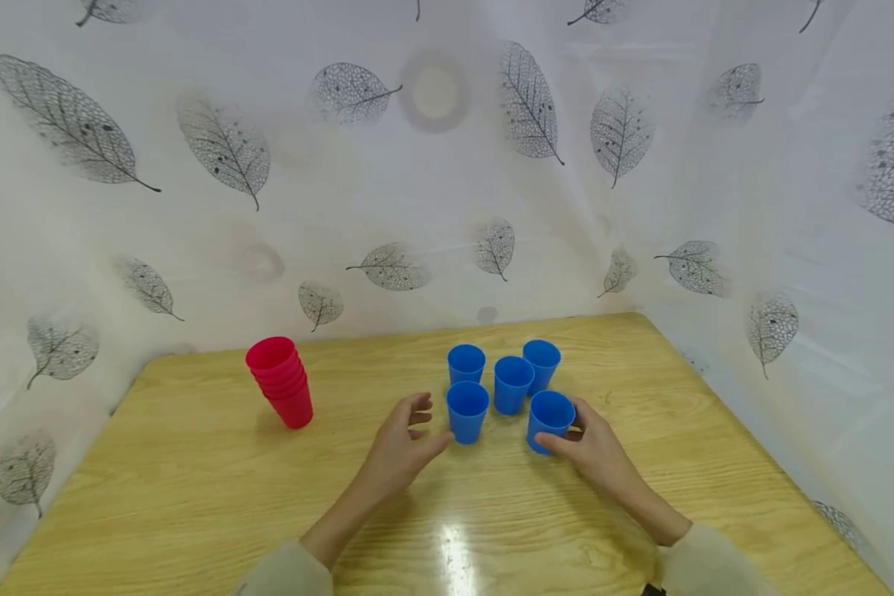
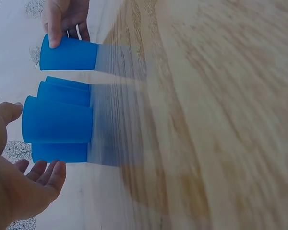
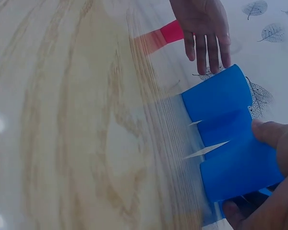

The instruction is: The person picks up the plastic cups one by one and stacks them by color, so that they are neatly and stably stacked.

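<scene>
Several blue cups stand upright, mouths up, in a loose cluster on the wooden table. My right hand [image 1: 599,451] holds the front right blue cup [image 1: 548,420], thumb on its near side and fingers around its right side. To the left of the front left blue cup [image 1: 467,420], my left hand [image 1: 398,455] has its fingers spread and holds nothing; its thumb tip comes right up to that cup in the head view. Behind these two are a middle blue cup [image 1: 512,389], a back left blue cup [image 1: 465,361] and a back right blue cup [image 1: 544,358].
A leaning-looking stack of red cups [image 1: 294,406] stands on the left part of the wooden table [image 1: 194,497]. White sheeting with a leaf print [image 1: 432,190] hangs behind the table and along its sides.
</scene>
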Motion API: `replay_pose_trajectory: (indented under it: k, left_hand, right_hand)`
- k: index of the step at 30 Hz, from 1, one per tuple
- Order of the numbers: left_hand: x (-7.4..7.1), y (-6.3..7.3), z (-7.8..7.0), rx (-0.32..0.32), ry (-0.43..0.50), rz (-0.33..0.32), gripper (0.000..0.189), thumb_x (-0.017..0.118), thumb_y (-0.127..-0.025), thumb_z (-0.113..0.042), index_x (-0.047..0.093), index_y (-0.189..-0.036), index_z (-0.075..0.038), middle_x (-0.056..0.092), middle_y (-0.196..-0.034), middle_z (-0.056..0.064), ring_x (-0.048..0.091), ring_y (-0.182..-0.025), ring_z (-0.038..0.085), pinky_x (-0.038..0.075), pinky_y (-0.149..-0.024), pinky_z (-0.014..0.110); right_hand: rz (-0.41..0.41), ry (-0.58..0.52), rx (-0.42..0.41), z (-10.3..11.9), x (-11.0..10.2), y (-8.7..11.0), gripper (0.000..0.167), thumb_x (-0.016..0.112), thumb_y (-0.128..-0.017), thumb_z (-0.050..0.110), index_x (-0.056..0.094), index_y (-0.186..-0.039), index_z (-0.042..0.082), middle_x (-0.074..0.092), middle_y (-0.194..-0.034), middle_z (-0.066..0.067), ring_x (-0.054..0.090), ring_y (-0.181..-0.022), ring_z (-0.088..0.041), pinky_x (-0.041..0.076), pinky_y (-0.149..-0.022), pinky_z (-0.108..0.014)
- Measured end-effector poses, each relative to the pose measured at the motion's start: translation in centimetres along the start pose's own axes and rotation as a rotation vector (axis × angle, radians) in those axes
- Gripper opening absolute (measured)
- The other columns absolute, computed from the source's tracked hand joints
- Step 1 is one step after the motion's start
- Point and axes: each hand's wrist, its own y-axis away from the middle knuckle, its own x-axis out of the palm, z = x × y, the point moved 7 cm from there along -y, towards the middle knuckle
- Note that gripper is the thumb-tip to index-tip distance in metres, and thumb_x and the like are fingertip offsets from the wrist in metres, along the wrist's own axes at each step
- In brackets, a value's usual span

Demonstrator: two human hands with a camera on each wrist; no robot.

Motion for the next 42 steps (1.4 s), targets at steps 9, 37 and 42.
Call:
replay_pose_trajectory:
  k: [9, 37, 42]
  left_hand:
    - [1.1, -0.9, 0.1, -0.020, 0.032, 0.024, 0.076, 0.081, -0.092, -0.019, 0.039, -0.149, 0.008, 0.054, -0.144, 0.026, 0.055, -0.129, 0.042, 0.048, -0.107, 0.057]
    - [3.0, -2.6, -0.4, -0.022, 0.016, 0.052, 0.079, 0.085, -0.088, -0.018, 0.041, -0.150, 0.006, 0.055, -0.144, 0.022, 0.056, -0.128, 0.039, 0.050, -0.106, 0.053]
    - [3.1, -2.8, -0.5, -0.018, 0.009, 0.045, 0.078, 0.085, -0.089, -0.017, 0.042, -0.150, 0.005, 0.056, -0.142, 0.020, 0.057, -0.128, 0.038, 0.051, -0.106, 0.052]
  right_hand:
    - [-0.016, -0.011, -0.014, 0.0, 0.1, 0.1, 0.062, 0.079, -0.094, 0.019, 0.049, -0.143, -0.006, 0.063, -0.133, -0.023, 0.062, -0.123, -0.037, 0.057, -0.099, -0.040]
    - [0.125, -0.072, -0.086, 1.1, 1.8, 3.5, 0.060, 0.081, -0.091, 0.013, 0.052, -0.139, -0.009, 0.065, -0.126, -0.023, 0.068, -0.113, -0.034, 0.059, -0.090, -0.029]
    - [0.196, -0.108, -0.109, 1.9, 3.0, 4.9, 0.061, 0.080, -0.092, 0.015, 0.051, -0.140, -0.009, 0.065, -0.129, -0.023, 0.067, -0.114, -0.032, 0.056, -0.091, -0.025]
